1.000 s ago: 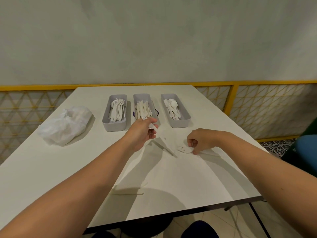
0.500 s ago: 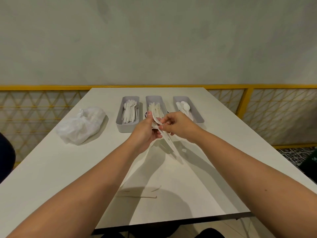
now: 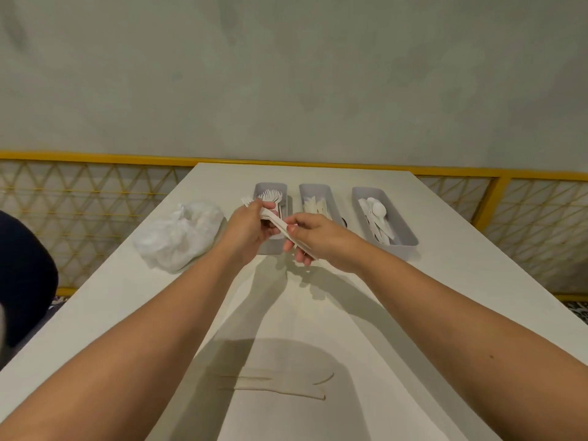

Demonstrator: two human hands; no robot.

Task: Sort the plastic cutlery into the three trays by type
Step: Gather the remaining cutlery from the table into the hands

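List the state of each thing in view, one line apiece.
Left hand: grips white plastic cutlery bundle.
Right hand: pinches the same bundle.
Left grey plastic tray: holds forks.
Middle grey plastic tray: holds knives.
Right grey plastic tray: holds spoons.
White plastic bag: crumpled, on white table.

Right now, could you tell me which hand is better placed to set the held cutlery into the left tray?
Probably the left hand: it grips the cutlery bundle right at the left tray, while the right hand only holds the handle ends, nearer the middle tray.
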